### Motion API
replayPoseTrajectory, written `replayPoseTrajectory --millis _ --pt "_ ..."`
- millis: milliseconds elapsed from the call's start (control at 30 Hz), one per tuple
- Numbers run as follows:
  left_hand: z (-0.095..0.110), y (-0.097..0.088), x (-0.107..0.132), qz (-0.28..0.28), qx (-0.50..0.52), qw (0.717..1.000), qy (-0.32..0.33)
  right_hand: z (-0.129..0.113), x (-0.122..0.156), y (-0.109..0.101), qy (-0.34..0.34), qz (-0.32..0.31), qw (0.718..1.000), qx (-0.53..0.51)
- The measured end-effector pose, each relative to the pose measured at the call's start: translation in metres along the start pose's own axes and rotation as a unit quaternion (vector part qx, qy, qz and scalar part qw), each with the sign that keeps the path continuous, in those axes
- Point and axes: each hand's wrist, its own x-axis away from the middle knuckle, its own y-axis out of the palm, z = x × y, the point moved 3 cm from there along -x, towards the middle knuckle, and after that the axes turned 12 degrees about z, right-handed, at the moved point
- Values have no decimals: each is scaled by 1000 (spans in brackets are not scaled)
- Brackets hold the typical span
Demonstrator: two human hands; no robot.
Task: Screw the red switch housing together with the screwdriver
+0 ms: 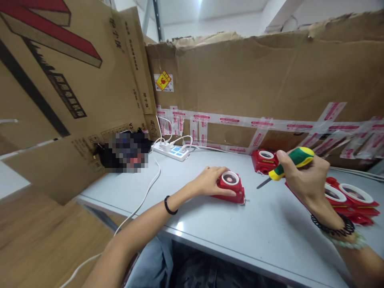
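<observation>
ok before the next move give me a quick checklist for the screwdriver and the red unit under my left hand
1. Left hand on red unit: ok, thumb along its near side.
2. Red unit resting on table: ok, white ring facing up.
3. Right hand on screwdriver: ok, gripped by its green and yellow handle.
4. Blade touching red unit: not ok, it is apart, to the unit's right.
5. Shape of the blade's tip: cannot tell, too small.
6. White cable away from red unit: ok, it runs well to the left.
</observation>
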Motion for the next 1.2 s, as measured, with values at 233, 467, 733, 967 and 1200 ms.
replayPoseTrajectory --millis 233,467,733,967,1200 --pt "-1 2 1 9 -16 1000 1 -24 11 6 -61 2 998 -2" --pt "1 1 2 13 -13 1000 9 -21 19 6 -83 46 995 -14" --pt "2 0 2 -18 -9 1000 20 -17 20 3 -75 58 995 -19" --pt "3 3 1 -20 13 999 21 -8 30 16 -36 -8 998 -55" --pt "4 3 1 -33 34 999 26 -15 31 11 -33 24 996 -76"
